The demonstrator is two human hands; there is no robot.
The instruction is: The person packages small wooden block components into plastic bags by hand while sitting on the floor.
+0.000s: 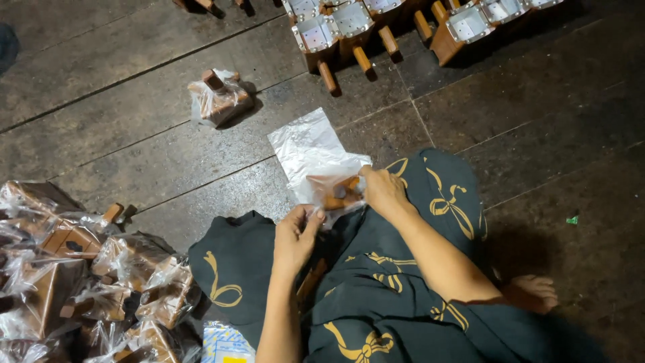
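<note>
My left hand [297, 232] pinches the near edge of a clear plastic bag [310, 149] that lies on the floor and over my lap. My right hand [383, 191] grips the bag's other side. Inside the bag, between my hands, sits a small brown wooden piece [338, 193]. I sit on the floor in a dark green garment [376, 289] with yellow bow patterns. Another wooden stick shows below my left wrist [310, 279].
A heap of bagged wooden pieces [87, 275] lies at the lower left. One bagged piece [218, 97] sits alone on the dark tiled floor [537, 134]. Several unbagged wooden pieces with white tops [336, 30] line the far edge. My bare foot [534, 292] rests at right.
</note>
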